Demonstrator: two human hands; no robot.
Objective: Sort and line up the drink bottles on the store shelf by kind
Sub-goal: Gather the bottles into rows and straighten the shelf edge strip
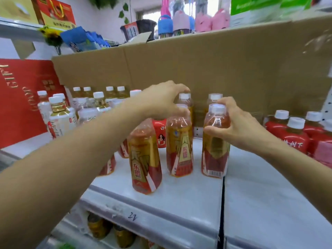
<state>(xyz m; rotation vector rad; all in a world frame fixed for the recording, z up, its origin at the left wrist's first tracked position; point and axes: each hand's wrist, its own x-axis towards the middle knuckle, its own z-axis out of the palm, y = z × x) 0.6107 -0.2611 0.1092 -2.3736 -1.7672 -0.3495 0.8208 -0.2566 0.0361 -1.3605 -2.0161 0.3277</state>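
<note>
My left hand (165, 100) curls over the white cap of the middle bottle (179, 146). My right hand (239, 126) pinches the neck of the right bottle (215, 151) between thumb and fingers. Both bottles stand upright, and a third bottle (145, 159) leans nearer the front lip. All three are clear ribbed plastic with glossy gold-and-red sleeves. The white shelf (179, 200) lies bare before them and to the right, up to the red-labelled bottles (294, 137). A dark seam (222, 194) splits the panels. A flat cardboard wall (197, 65) closes the back.
</note>
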